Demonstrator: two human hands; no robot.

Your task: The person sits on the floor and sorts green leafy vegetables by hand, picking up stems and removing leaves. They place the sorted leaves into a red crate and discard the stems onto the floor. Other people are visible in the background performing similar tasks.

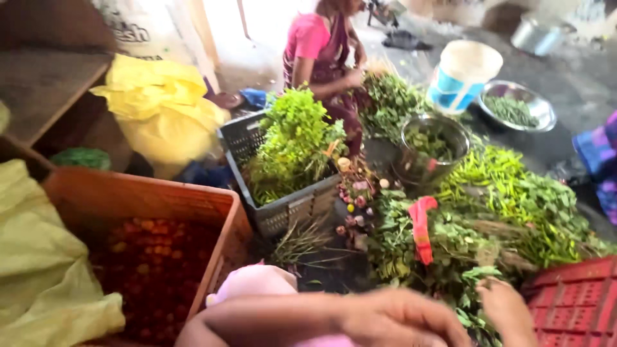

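Covering dark floor (565, 138): greens (514, 193), crates (283, 212).

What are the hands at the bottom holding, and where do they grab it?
The right hand pinches a sprig of green leaves near its lower stem. The left hand is blurred; whether it holds anything cannot be told.

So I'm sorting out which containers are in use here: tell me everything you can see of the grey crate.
The grey crate is a rectangular box, apparently plastic, with slotted, perforated walls. It sits upright on the ground, slightly turned, right of the orange crate. Leafy green herb bunches fill it and rise above its rim. Loose stems lie at its front. Neither hand touches it.
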